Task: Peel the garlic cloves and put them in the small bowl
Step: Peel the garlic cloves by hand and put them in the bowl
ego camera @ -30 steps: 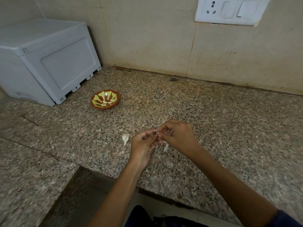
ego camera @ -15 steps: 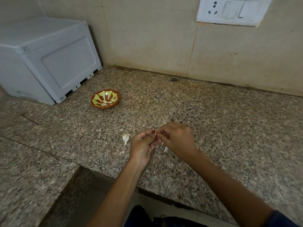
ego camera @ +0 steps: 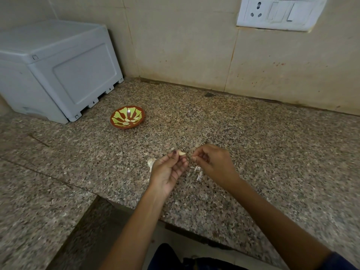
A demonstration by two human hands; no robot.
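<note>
Dim, soft light; edges warped, slightly blurred.

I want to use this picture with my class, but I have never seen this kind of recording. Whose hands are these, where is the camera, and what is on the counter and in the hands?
There is no machine here. A person wears a wide-angle camera on the head, looking forward and down, so you see their own two hands. The left hand pinches a garlic clove at its fingertips. The right hand has its fingers curled, pinching what seems to be a bit of skin; that is too small to be sure. On the granite counter lie another clove, loose peels and a small bowl with what look like pale cloves inside. A grey box stands at the back left, a socket on the wall.
</note>
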